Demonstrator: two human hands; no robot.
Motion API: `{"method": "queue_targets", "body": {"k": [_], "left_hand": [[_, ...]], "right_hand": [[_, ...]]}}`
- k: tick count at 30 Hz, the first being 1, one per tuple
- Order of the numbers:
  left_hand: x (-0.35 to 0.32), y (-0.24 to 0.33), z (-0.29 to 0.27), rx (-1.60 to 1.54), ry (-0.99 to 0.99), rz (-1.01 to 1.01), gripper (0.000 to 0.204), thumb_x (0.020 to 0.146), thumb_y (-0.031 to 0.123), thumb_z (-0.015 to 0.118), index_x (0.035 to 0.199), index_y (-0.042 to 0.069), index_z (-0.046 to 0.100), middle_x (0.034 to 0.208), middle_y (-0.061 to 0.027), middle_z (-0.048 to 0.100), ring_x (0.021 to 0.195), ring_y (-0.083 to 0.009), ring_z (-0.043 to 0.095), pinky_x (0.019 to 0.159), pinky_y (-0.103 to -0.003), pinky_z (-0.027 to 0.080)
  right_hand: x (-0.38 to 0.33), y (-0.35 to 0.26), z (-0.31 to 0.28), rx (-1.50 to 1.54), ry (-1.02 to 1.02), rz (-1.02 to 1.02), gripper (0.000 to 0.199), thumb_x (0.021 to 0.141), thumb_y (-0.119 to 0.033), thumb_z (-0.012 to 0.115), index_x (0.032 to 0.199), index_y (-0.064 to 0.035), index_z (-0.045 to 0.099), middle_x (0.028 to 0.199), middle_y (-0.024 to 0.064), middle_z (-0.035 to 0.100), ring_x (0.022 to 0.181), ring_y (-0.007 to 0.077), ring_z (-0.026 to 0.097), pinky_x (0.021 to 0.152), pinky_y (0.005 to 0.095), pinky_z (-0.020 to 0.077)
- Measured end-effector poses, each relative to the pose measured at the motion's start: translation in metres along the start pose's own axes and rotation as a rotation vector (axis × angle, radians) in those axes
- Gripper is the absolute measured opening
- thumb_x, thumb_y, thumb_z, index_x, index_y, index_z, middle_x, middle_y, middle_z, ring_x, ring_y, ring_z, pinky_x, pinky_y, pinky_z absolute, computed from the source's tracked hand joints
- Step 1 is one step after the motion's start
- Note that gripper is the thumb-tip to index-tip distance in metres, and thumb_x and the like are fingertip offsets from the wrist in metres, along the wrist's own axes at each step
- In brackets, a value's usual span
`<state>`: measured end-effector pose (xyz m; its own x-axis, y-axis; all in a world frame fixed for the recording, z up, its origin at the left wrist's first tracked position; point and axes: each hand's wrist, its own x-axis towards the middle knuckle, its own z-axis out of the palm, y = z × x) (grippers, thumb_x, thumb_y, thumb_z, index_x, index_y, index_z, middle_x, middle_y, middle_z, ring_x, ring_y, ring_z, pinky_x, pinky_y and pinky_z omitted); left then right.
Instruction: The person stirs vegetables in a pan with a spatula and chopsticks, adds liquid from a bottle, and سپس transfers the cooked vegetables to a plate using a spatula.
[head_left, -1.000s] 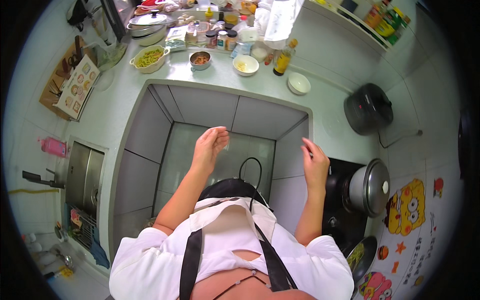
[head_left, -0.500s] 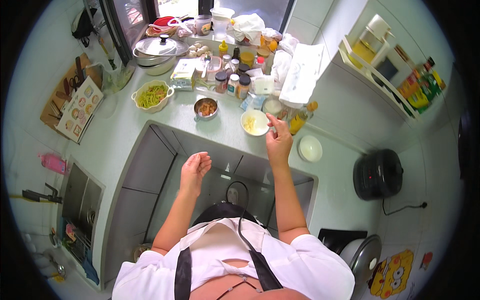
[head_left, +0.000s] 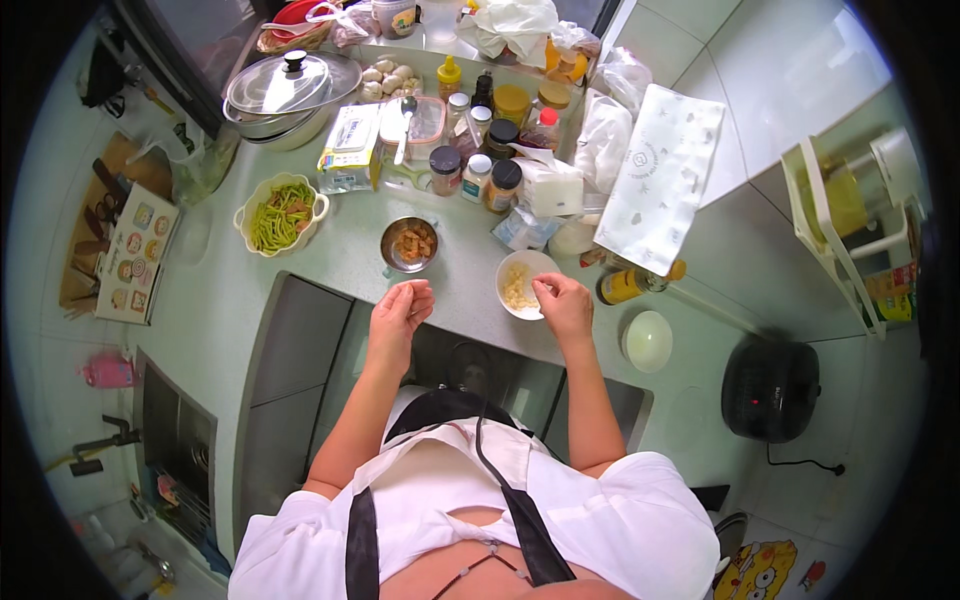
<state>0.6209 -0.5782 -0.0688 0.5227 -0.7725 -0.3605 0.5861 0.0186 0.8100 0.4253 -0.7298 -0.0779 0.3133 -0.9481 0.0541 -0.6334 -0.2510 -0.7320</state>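
My right hand (head_left: pixel 566 308) grips the right rim of a small white bowl (head_left: pixel 508 303), thumb and fingers closed on it. Chopped pale pieces (head_left: pixel 518 286), like garlic, lie inside. My left hand (head_left: pixel 402 312) hovers at the counter's front edge, its fingers loosely curled, and nothing shows in it. Just beyond that hand stands a small steel bowl (head_left: pixel 390 252) with brownish meat pieces (head_left: pixel 413 242).
A scalloped dish of green beans (head_left: pixel 281 216) stands left, before a lidded pot (head_left: pixel 290 95). Jars (head_left: pixel 476 178) crowd the back. To the right are an oil bottle (head_left: pixel 630 284), a white bowl (head_left: pixel 647 341) and a black cooker (head_left: pixel 770 388).
The view has shifted closer to the counter. My left hand has come nearer the steel bowl. My right hand has moved lower on the white bowl's rim.
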Motion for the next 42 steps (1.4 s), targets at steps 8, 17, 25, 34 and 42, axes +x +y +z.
{"method": "queue_targets", "body": {"k": [8, 17, 25, 34, 42], "left_hand": [[0.073, 0.047, -0.035, 0.003, -0.121, -0.054, 0.023, 0.091, 0.022, 0.047, 0.099, 0.004, 0.058, 0.088, -0.0020, 0.059, 0.081, -0.0099, 0.055, 0.077, -0.024, 0.045], [0.125, 0.080, -0.047, 0.070, -0.207, -0.035, 0.024, 0.092, 0.023, 0.046, 0.100, 0.004, 0.058, 0.091, -0.0028, 0.058, 0.083, -0.0099, 0.054, 0.078, -0.024, 0.044], [0.144, 0.075, -0.047, 0.086, -0.206, -0.032, 0.024, 0.092, 0.023, 0.046, 0.101, 0.003, 0.057, 0.091, -0.0036, 0.058, 0.084, -0.0111, 0.055, 0.079, -0.026, 0.045], [0.147, 0.063, -0.047, 0.083, -0.192, -0.085, 0.024, 0.092, 0.022, 0.046, 0.101, 0.002, 0.057, 0.090, -0.0045, 0.059, 0.083, -0.0114, 0.056, 0.079, -0.025, 0.046], [0.138, 0.048, -0.017, 0.052, -0.288, -0.137, 0.023, 0.091, 0.020, 0.047, 0.101, 0.001, 0.057, 0.092, -0.0062, 0.060, 0.084, -0.0126, 0.057, 0.078, -0.025, 0.046]], "right_hand": [[0.017, -0.026, 0.017, -0.159, -0.024, -0.009, 0.023, 0.078, -0.017, 0.055, 0.100, -0.0116, 0.060, 0.069, 0.0133, 0.060, 0.066, 0.0317, 0.058, 0.061, 0.0398, 0.0450], [0.070, -0.091, 0.036, -0.159, 0.191, -0.104, 0.013, 0.079, -0.011, 0.056, 0.088, -0.0052, 0.063, 0.083, 0.0118, 0.060, 0.071, 0.0276, 0.059, 0.064, 0.0341, 0.0456], [0.101, -0.083, 0.087, 0.120, 0.124, 0.089, 0.018, 0.078, -0.016, 0.061, 0.091, -0.0029, 0.062, 0.080, 0.0112, 0.064, 0.070, 0.0188, 0.061, 0.064, 0.0295, 0.0470], [0.079, -0.051, 0.094, 0.133, 0.054, 0.212, 0.020, 0.079, -0.020, 0.061, 0.089, -0.0037, 0.063, 0.074, 0.0108, 0.064, 0.068, 0.0195, 0.062, 0.063, 0.0298, 0.0469], [0.035, -0.007, 0.047, 0.225, 0.445, 0.350, 0.018, 0.077, -0.015, 0.063, 0.089, -0.0023, 0.060, 0.075, 0.0069, 0.062, 0.068, 0.0139, 0.059, 0.063, 0.0277, 0.0466]]}}
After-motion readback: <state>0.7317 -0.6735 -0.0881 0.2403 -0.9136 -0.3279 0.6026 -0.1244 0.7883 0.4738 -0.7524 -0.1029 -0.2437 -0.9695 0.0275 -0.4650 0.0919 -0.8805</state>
